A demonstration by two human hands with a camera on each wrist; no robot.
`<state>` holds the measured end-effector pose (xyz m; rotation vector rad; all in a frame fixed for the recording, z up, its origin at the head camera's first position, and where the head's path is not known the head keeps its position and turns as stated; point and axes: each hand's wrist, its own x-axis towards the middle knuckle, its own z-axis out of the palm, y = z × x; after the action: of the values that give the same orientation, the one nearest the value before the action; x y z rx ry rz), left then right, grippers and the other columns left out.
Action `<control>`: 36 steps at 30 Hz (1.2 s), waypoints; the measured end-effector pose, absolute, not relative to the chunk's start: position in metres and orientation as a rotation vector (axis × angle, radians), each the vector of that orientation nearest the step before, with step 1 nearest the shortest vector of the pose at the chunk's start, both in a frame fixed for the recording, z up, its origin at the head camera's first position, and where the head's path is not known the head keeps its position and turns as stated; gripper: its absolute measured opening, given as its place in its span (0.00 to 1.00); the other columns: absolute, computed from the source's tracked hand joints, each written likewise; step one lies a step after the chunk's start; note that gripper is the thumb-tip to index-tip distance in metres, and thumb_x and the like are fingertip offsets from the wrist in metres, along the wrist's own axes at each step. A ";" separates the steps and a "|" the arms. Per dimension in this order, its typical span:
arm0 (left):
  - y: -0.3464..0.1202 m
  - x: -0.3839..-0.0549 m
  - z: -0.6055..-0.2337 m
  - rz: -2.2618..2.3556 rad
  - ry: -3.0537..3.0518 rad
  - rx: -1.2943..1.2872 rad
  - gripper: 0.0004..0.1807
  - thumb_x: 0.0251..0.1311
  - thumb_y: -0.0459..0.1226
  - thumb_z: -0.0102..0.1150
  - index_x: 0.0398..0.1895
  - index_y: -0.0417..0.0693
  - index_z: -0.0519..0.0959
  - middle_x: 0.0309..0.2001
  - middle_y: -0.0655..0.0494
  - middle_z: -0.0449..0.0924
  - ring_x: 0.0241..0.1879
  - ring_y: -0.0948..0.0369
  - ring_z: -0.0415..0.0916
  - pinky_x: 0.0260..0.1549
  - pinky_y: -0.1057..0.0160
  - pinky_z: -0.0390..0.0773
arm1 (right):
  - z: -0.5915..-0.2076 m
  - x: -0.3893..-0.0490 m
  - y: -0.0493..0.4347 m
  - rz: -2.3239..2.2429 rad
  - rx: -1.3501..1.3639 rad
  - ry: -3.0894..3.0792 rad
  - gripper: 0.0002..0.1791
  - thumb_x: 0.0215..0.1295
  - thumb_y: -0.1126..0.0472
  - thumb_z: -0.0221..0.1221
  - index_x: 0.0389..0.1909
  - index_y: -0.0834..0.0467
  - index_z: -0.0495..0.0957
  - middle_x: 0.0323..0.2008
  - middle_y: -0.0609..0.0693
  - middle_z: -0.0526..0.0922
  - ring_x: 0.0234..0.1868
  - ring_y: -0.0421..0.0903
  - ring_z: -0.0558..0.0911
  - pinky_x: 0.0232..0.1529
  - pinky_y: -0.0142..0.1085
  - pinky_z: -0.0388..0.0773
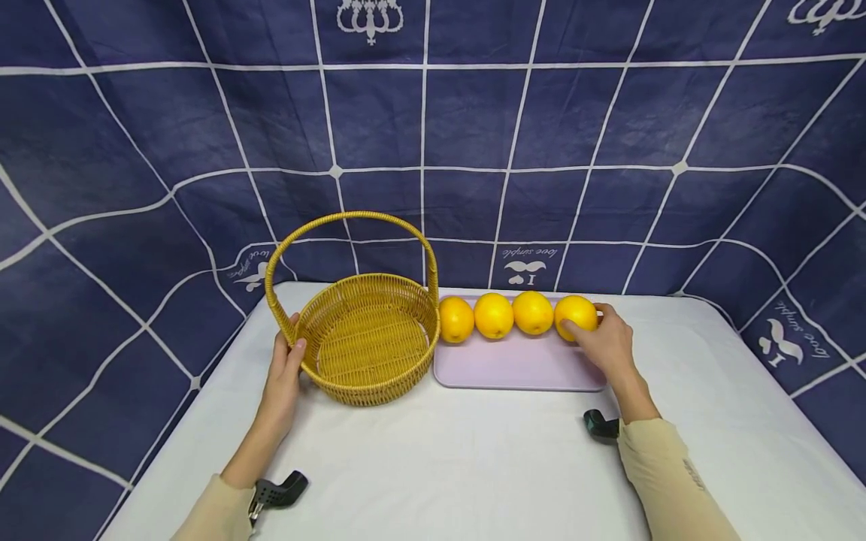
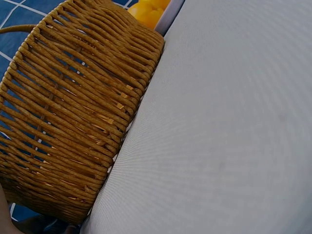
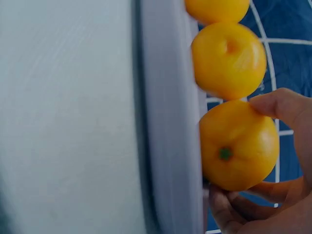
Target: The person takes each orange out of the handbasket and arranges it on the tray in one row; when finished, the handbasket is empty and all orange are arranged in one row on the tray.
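A woven wicker basket (image 1: 365,394) with a tall hoop handle (image 1: 352,216) stands on the left, its inside bare. My left hand (image 1: 284,376) grips the basket's left side beside the handle's foot, thumb at the rim; the other fingers are mostly hidden. On the right, my right hand (image 1: 607,344) holds the rightmost orange (image 1: 575,314) between thumb and fingers. That orange (image 3: 239,156) shows its green stem spot in the right wrist view, with the thumb on one side and fingers curled at the other. It sits at the end of a row of oranges (image 1: 493,315) on a lilac tray (image 1: 521,370).
The tray lies right beside the basket, near the table's back edge. A white cloth covers the table (image 1: 460,466). Behind and at both sides hangs a dark blue curtain (image 1: 473,120) with white grid lines. Dark devices (image 1: 283,490) are strapped at both wrists.
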<state>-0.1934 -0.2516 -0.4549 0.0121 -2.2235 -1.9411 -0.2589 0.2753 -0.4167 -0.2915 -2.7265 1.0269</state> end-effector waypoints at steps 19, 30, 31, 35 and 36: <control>-0.250 -0.194 -0.454 -1.921 -2.231 0.020 0.34 0.85 0.52 0.38 0.87 0.66 0.43 0.86 0.57 0.45 0.84 0.52 0.43 0.82 0.41 0.42 | -0.413 -0.258 0.276 1.055 -0.294 -2.757 0.45 0.75 0.45 0.60 0.79 0.70 0.56 0.71 0.75 0.70 0.70 0.72 0.71 0.73 0.62 0.67; -0.251 -0.194 -0.453 -1.887 -2.254 0.038 0.35 0.85 0.51 0.38 0.87 0.66 0.42 0.86 0.55 0.44 0.85 0.53 0.42 0.82 0.42 0.41 | -0.407 -0.239 0.276 0.978 -0.271 -2.745 0.43 0.77 0.46 0.57 0.79 0.70 0.56 0.72 0.75 0.67 0.71 0.71 0.68 0.71 0.65 0.68; -0.251 -0.194 -0.452 -1.881 -2.256 0.044 0.35 0.85 0.51 0.38 0.87 0.66 0.41 0.87 0.55 0.44 0.85 0.53 0.41 0.82 0.43 0.40 | -0.407 -0.236 0.278 0.966 -0.262 -2.756 0.43 0.77 0.45 0.57 0.79 0.70 0.56 0.72 0.76 0.67 0.71 0.71 0.68 0.71 0.66 0.67; -0.251 -0.193 -0.450 -1.867 -2.253 0.063 0.36 0.85 0.51 0.39 0.88 0.64 0.41 0.87 0.54 0.44 0.85 0.53 0.41 0.83 0.44 0.40 | -0.406 -0.224 0.285 0.910 -0.188 -2.787 0.44 0.76 0.45 0.57 0.78 0.71 0.57 0.70 0.77 0.67 0.70 0.73 0.69 0.70 0.68 0.66; -0.251 -0.193 -0.450 -1.864 -2.255 0.071 0.36 0.85 0.51 0.39 0.88 0.65 0.41 0.87 0.54 0.44 0.85 0.54 0.41 0.83 0.44 0.40 | -0.406 -0.220 0.287 0.893 -0.164 -2.789 0.44 0.76 0.44 0.57 0.78 0.71 0.57 0.70 0.77 0.67 0.69 0.73 0.70 0.69 0.69 0.66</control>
<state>-0.1930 -0.2512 -0.4501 0.0706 -2.2554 -1.8641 -0.2202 0.2875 -0.4062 -0.1639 -2.7889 0.8927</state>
